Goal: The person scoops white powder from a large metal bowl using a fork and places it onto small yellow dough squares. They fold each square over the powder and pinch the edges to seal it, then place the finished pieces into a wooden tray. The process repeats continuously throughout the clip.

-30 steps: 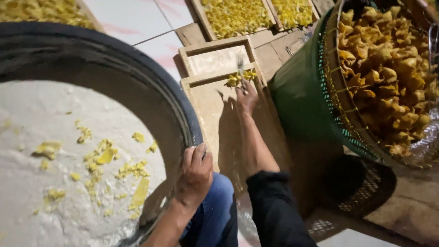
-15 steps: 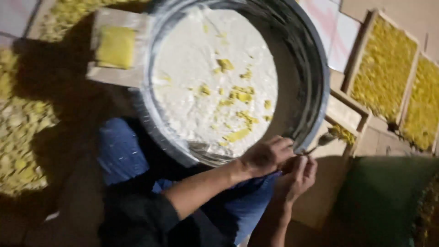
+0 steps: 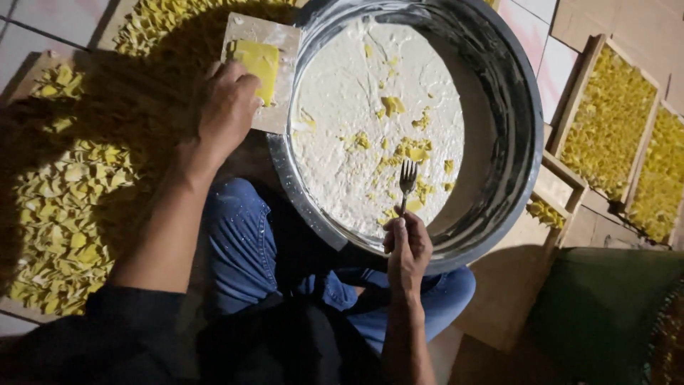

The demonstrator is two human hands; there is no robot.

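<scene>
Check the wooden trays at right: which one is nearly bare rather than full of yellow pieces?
The small wooden tray tucked against the metal basin, with only a small clump of yellow pieces. The two trays beyond it are covered with them.

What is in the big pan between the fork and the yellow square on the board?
In the head view, white flour with scattered yellow dough bits lies between the fork and the yellow square, then the pan's metal rim.

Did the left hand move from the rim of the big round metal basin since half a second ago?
Yes. The left hand went from the big round metal basin's near rim to the small floured board beside it.
</scene>
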